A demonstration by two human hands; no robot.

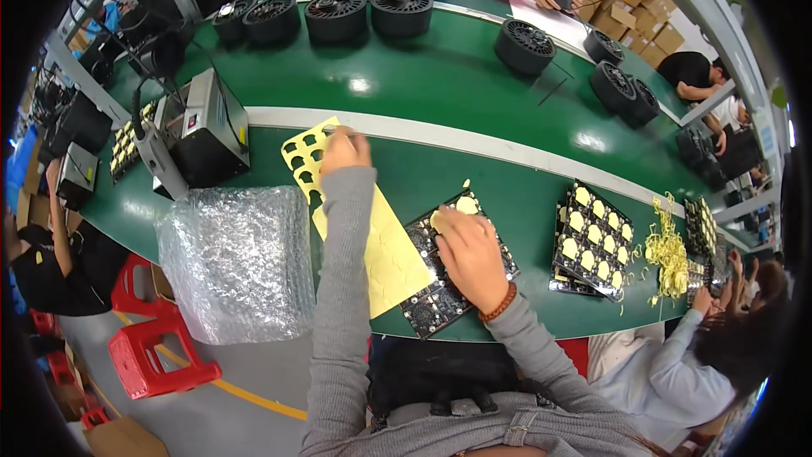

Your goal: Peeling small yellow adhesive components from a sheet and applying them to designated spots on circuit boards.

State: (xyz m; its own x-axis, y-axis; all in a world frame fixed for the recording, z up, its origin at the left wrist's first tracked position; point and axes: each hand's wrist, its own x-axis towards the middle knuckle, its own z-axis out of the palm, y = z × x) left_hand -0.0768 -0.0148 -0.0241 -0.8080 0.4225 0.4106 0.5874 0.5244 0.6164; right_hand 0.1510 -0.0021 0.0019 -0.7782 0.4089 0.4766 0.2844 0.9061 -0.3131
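Left fingers (340, 137) curl over a die-cut yellow sheet (391, 261), right fingers (453, 227) bend loosely over a rectangular black circuit board (434, 303); I can't tell either's grip.

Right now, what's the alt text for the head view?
A person's left hand at a yellow cut-out sheet, right hand on a dark circuit board, over a green workbench. Bubble wrap lies left; stacked boards lie right.
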